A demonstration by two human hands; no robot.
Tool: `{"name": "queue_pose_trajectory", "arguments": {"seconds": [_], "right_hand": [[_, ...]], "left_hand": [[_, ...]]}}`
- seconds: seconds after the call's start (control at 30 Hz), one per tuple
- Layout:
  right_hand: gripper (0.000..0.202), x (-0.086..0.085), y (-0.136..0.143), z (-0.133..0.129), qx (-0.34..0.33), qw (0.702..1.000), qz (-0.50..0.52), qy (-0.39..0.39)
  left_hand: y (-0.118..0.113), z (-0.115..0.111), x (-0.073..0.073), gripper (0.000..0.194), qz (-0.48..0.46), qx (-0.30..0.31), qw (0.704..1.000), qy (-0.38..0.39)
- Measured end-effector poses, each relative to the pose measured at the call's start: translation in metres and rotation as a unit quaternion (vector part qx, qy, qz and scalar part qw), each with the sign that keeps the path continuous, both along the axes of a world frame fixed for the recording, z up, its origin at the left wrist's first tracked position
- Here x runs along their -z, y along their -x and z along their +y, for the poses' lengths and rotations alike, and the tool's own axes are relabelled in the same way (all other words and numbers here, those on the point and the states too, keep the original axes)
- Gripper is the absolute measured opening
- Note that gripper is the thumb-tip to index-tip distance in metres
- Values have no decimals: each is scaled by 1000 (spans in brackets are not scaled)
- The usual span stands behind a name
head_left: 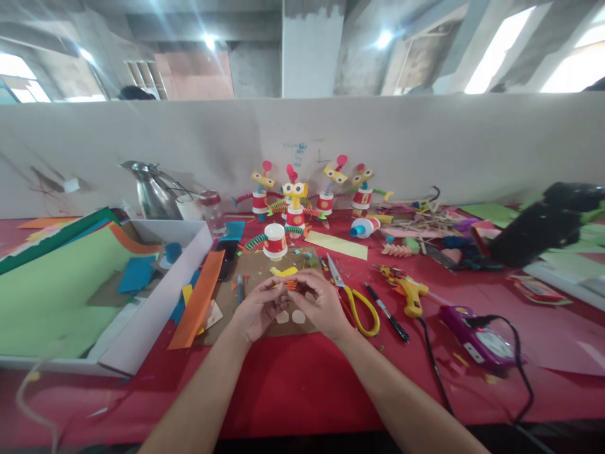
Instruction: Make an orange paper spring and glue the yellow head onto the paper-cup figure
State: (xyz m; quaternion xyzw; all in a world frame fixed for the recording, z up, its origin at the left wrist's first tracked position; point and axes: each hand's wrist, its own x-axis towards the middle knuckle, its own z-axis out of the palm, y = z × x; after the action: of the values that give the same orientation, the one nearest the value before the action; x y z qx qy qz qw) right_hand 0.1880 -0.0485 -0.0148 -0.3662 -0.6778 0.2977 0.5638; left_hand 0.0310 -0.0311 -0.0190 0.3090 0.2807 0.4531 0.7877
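My left hand (pixel 259 305) and my right hand (pixel 322 301) meet over a brown board (pixel 259 268). Between their fingertips they pinch a small folded orange paper strip (pixel 292 285). Just beyond it lies a yellow paper piece (pixel 284 272). Two pale cut-out pieces (pixel 297 316) rest on the board below my fingers. Behind stands a red and white paper cup (pixel 275 242) with green pleated arms. Scissors with yellow handles (pixel 362 310) lie to the right of my right hand, touching the board's edge or close to it; I cannot tell which.
Finished cup figures (pixel 295 211) stand at the back. A black pen (pixel 387 313), a yellow glue gun (pixel 412 296) with a cable and a purple power strip (pixel 482 340) lie right. A white box (pixel 155 302) with coloured paper, an orange strip (pixel 198 299) and a metal jug (pixel 154 192) stand left.
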Motion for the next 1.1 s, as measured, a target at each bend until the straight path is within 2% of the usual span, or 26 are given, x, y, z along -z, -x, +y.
{"name": "queue_pose_trajectory", "arguments": {"seconds": [0.23, 0.33, 0.43, 0.47, 0.5, 0.57, 0.6, 0.73, 0.87, 0.97, 1.1], "right_hand": [[31, 2, -1, 0, 26, 998, -62, -16], [38, 0, 1, -2, 9, 998, -66, -11], [62, -3, 0, -4, -22, 999, -35, 15], [62, -4, 0, -5, -27, 999, -17, 21], [54, -5, -1, -5, -23, 999, 2, 24], [24, -6, -4, -5, 9, 999, 37, 28], [16, -6, -5, -5, 28, 998, 51, 37], [27, -5, -8, -3, 59, 990, 87, 98], [38, -2, -9, -1, 75, 989, 73, 100], [29, -1, -10, 1, 78, 992, 56, 84], [24, -2, -8, 2, 27, 996, 61, 63]], "left_hand": [[-3, -3, -5, 18, 51, -25, 996, -68], [-2, -1, -3, 19, 31, -29, 998, -43], [0, 2, -2, 23, -4, -24, 1000, -6], [1, 2, -2, 24, -15, -20, 1000, 2], [2, 2, -2, 24, -25, -16, 1000, 8], [4, 2, -3, 23, -42, -9, 999, 19], [4, 2, -3, 22, -47, -7, 999, 23], [4, 2, -3, 22, -41, -18, 999, 25], [3, 2, -2, 28, -27, -29, 999, -2], [4, 2, -2, 23, -26, -28, 999, -2], [5, 3, 0, 21, -35, -20, 999, 11]]}}
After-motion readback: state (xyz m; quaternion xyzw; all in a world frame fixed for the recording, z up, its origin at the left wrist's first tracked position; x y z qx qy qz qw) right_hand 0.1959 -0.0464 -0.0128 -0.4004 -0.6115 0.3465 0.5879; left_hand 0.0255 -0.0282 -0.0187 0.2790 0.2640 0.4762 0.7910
